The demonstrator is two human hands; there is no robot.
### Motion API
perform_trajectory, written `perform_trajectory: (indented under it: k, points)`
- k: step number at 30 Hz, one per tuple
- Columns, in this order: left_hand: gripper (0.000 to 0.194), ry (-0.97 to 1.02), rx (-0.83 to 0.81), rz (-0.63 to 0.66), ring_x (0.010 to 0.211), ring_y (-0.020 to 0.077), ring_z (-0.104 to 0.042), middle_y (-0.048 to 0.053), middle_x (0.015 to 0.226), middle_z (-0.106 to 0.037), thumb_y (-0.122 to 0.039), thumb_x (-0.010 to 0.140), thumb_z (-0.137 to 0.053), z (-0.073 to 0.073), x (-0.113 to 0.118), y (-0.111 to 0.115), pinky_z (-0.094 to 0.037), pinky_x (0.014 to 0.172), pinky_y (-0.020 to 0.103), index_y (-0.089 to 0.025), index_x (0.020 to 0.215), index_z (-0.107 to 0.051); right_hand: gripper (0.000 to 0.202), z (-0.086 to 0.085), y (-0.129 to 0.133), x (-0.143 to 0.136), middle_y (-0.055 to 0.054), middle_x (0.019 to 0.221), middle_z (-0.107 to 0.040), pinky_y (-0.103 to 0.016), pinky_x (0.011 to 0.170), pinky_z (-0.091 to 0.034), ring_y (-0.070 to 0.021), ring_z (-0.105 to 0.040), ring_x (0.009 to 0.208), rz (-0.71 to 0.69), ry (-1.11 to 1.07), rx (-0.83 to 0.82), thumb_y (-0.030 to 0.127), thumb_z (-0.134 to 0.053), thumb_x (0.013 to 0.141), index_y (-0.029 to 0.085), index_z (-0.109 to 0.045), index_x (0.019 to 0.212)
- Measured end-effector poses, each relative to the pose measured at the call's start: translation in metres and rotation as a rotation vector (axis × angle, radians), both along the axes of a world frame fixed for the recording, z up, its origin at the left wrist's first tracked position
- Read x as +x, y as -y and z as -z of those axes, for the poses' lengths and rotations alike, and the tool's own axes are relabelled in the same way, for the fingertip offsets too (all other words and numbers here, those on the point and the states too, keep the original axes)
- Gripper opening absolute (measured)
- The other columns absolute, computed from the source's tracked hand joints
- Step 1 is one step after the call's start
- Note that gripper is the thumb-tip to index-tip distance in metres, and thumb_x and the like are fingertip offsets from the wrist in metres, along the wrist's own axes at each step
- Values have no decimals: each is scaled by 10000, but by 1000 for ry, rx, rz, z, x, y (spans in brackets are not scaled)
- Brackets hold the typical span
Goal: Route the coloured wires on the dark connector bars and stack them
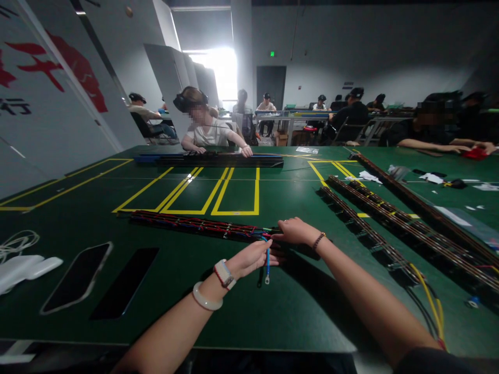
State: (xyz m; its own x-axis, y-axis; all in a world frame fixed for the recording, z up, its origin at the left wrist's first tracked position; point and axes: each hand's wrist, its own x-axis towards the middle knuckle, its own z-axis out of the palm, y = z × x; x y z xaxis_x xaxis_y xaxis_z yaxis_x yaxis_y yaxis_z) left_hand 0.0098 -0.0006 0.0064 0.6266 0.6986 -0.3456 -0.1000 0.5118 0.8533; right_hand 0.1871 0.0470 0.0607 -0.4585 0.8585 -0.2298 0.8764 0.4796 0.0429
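Observation:
A long dark strip (195, 223) with red and blue wires along it lies across the table in front of me. My left hand (252, 258) is at its right end, thumb and index finger pinched on a short blue cable (267, 259). A metal ring terminal (267, 280) hangs at the cable's lower end. Just beyond, my right hand (295, 230) bends over the strip's end with its fingers closed near red and blue wires. What exactly sits between those right fingertips is hidden.
Two dark phones (78, 278) (127, 283) and a white device (23, 270) lie at left. Several wired strips (374, 239) lie at right, with yellow cables (431, 304) trailing. Yellow tape (236, 213) marks the green table. Opposite, a person (206, 127) handles dark strips (218, 160).

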Motion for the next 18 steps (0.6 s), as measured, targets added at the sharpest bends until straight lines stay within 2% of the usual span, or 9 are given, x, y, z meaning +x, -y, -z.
perform_trajectory:
  k: [3, 5, 8, 12, 18]
  points:
    - [257, 241, -65, -88, 932, 204, -678, 152, 981, -698, -276, 934, -490, 5, 11, 3, -477, 922, 385, -93, 1081, -595, 431, -2, 8, -4, -187, 1019, -699, -321, 718, -461, -280, -676, 930, -5, -13, -57, 461, -427, 957, 92, -596, 1102]
    - [250, 307, -95, -130, 953, 204, -670, 145, 993, -697, -251, 939, -472, 5, 17, 5, -477, 927, 384, -102, 1095, -599, 416, -1, 14, -7, -184, 1003, -704, -306, 664, -466, -273, -685, 901, -4, -27, -84, 430, -410, 966, 84, -579, 1122]
    - [261, 303, -130, -171, 936, 210, -673, 133, 970, -701, -290, 934, -492, 2, 23, 8, -494, 904, 379, -112, 1086, -607, 397, 2, 22, -13, -178, 952, -710, -309, 643, -470, -273, -693, 867, -27, -24, -74, 379, -374, 977, 68, -566, 1132]
    - [281, 260, -152, -209, 887, 205, -680, 113, 931, -702, -360, 920, -518, -4, 26, 11, -514, 871, 369, -129, 1044, -620, 330, 6, 29, -18, -192, 998, -690, -316, 637, -470, -271, -691, 839, -105, 2, -27, 343, -424, 942, 87, -602, 1050]
    - [273, 166, -19, -227, 874, 219, -673, 107, 872, -706, -375, 908, -520, 8, 25, 7, -522, 853, 384, -136, 977, -631, 414, 0, 34, -20, -191, 998, -697, -305, 578, -445, -263, -677, 803, 13, -103, -162, 392, -501, 879, 78, -555, 1143]
